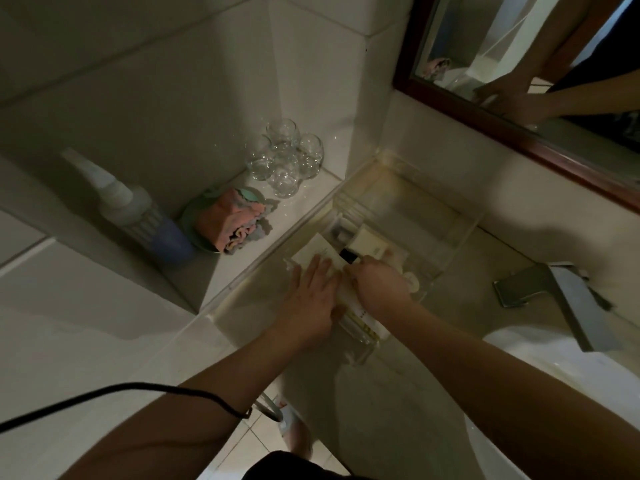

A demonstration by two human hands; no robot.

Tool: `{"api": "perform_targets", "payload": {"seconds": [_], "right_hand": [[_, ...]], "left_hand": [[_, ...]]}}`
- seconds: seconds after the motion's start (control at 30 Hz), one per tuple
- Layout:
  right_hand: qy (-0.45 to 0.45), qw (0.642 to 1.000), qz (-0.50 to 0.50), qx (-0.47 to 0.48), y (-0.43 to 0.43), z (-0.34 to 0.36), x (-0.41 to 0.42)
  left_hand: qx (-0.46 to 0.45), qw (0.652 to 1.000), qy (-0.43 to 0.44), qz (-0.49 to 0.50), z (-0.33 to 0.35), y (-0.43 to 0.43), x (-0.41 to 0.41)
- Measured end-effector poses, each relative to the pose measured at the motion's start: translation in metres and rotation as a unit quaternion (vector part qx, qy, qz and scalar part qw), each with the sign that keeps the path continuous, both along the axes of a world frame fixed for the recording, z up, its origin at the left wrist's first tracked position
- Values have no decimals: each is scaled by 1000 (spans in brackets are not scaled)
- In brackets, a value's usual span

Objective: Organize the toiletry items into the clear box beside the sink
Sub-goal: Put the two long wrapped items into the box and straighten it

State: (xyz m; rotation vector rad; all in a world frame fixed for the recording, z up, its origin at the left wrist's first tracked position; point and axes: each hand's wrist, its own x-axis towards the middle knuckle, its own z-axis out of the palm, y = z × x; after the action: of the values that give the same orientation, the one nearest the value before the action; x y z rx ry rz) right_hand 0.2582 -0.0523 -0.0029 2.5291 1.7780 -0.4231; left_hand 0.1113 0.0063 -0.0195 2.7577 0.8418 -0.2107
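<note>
A clear plastic box (460,223) stands on the counter left of the sink (540,368). Both hands reach into its near end. My left hand (311,299) lies flat with spread fingers on a cream packet (313,251). My right hand (381,289) is curled around a small dark-capped bottle (349,256) among the toiletries. A cream box (369,245) and a small grey-capped bottle (341,233) lie beyond the fingers. A striped white tube (362,325) shows under the wrists. The box's far half holds nothing I can make out.
A tiled ledge on the left carries several upturned glasses (284,161), a folded pink cloth on a dish (230,221) and a white-and-blue bottle (138,216). A metal faucet (554,292) stands at the right. A framed mirror (519,64) hangs behind. A black cable (121,393) crosses my left forearm.
</note>
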Motion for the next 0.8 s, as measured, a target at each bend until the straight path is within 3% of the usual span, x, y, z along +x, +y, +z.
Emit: {"api": "perform_targets", "payload": {"seconds": [0.2, 0.43, 0.67, 0.8], "right_hand": [[-17, 994, -56, 90, -26, 5, -11], [7, 989, -144, -41, -60, -23, -24], [5, 981, -180, -66, -55, -21, -30], [39, 976, -215, -4, -64, -14, -33]], "left_hand": [[1, 1000, -5, -11, 7, 30, 26], [-19, 996, 37, -76, -13, 46, 37], [-14, 996, 18, -85, -14, 48, 34], [-38, 997, -57, -25, -15, 51, 25]]}}
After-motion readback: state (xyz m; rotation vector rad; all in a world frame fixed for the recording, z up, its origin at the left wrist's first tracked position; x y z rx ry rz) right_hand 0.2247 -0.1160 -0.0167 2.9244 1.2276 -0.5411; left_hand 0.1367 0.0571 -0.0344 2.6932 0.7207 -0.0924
